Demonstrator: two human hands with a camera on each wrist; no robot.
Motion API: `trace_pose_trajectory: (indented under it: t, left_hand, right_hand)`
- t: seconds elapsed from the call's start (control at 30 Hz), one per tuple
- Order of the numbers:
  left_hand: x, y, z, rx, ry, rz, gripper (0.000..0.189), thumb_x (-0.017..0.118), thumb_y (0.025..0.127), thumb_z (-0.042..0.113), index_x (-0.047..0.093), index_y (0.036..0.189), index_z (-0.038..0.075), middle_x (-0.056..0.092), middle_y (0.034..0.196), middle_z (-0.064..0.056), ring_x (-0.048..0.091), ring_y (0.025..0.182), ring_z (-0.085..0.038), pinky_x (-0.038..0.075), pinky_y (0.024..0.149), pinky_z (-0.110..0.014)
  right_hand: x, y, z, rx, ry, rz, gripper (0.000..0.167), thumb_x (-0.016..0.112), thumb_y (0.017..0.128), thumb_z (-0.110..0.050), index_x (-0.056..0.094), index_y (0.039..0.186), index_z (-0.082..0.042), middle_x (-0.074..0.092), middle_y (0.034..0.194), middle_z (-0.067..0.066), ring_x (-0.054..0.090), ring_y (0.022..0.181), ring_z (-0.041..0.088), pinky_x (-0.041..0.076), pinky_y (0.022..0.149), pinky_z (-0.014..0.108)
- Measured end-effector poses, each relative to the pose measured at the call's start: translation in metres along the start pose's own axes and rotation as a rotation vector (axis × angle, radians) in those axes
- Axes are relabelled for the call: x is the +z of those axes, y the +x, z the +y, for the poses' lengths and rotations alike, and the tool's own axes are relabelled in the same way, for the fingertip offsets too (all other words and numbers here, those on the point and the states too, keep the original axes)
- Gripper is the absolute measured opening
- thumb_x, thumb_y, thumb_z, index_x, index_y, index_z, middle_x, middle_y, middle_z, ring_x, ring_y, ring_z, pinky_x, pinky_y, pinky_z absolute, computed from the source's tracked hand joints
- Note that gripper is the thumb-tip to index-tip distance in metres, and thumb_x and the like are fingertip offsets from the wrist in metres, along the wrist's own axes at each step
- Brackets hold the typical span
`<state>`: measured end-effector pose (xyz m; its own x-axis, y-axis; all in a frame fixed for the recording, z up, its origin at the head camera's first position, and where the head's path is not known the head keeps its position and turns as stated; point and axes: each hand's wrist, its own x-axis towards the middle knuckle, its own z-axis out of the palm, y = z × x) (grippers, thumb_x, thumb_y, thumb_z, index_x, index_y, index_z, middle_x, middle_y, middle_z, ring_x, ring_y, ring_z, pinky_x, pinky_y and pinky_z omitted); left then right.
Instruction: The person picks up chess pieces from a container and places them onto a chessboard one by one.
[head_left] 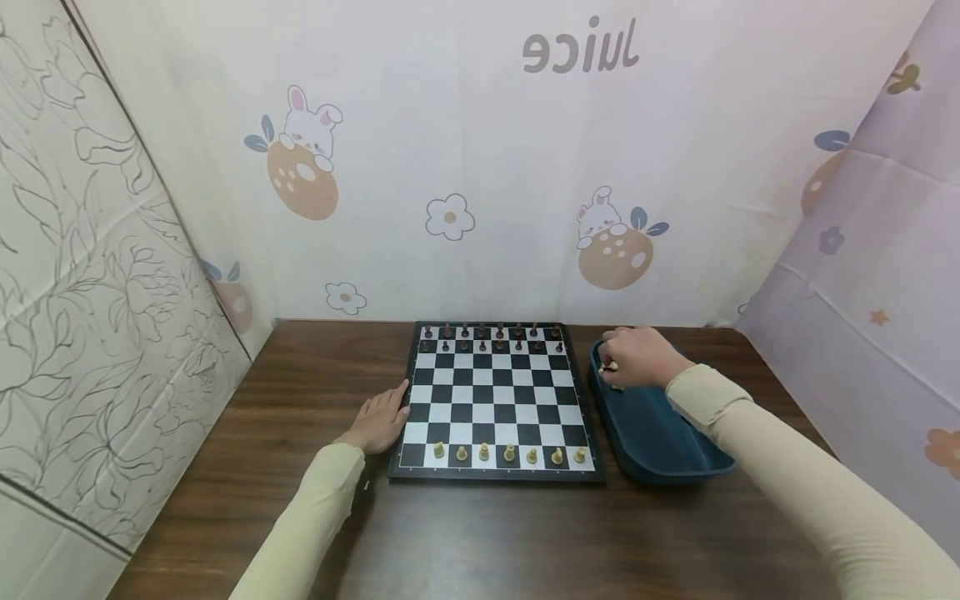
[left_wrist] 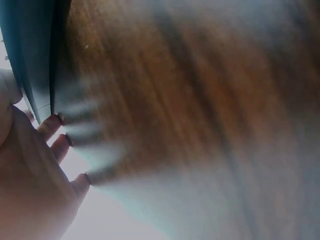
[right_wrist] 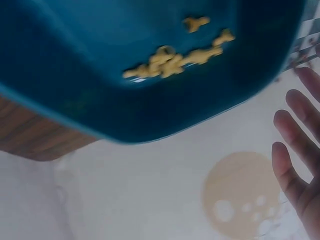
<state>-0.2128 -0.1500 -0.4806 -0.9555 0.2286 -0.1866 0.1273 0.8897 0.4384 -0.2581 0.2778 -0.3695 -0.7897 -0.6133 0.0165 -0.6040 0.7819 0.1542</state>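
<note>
A black-and-white chessboard (head_left: 493, 402) lies on the table, dark pieces (head_left: 482, 345) in two rows at its far side. Along the near row stand several cream pieces (head_left: 483, 452); the near-left corner square is bare. My left hand (head_left: 381, 419) rests at the board's left edge, fingers extended and touching it. Over the far end of a blue tray (head_left: 660, 433), right of the board, is my right hand (head_left: 637, 357). In the right wrist view its fingers (right_wrist: 295, 132) are spread, with no piece visible between them. Loose cream pieces (right_wrist: 172, 65) lie in a cluster inside the tray.
The brown wooden table (head_left: 315, 358) meets a cloth backdrop (head_left: 450, 150) printed with rabbits and fruit. A panel with line-drawn flowers (head_left: 97, 250) borders the left side, and another cloth (head_left: 885, 317) hangs on the right.
</note>
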Motion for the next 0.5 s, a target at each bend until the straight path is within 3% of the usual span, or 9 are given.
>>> trace_pose_trajectory:
  t: [0.23, 0.5]
  left_hand:
    - [-0.001, 0.002, -0.001, 0.007, 0.002, 0.015, 0.057, 0.036, 0.103, 0.027, 0.017, 0.152, 0.006, 0.027, 0.15, -0.025, 0.024, 0.138, -0.042, 0.01, 0.112, -0.057]
    - [0.003, 0.0, -0.002, -0.003, -0.005, 0.014, 0.057, 0.036, 0.103, 0.028, 0.017, 0.153, 0.007, 0.027, 0.151, -0.024, 0.023, 0.138, -0.041, 0.01, 0.112, -0.057]
  right_hand:
    - [0.015, -0.01, 0.026, 0.029, -0.023, -0.01, 0.012, 0.075, 0.074, -0.022, 0.071, 0.073, -0.011, 0.055, 0.069, -0.003, 0.051, 0.059, 0.013, 0.048, 0.053, 0.036]
    - [0.047, -0.014, 0.028, 0.022, -0.008, -0.051, 0.018, 0.08, 0.074, -0.025, 0.071, 0.08, -0.01, 0.057, 0.074, -0.001, 0.054, 0.062, 0.014, 0.048, 0.052, 0.034]
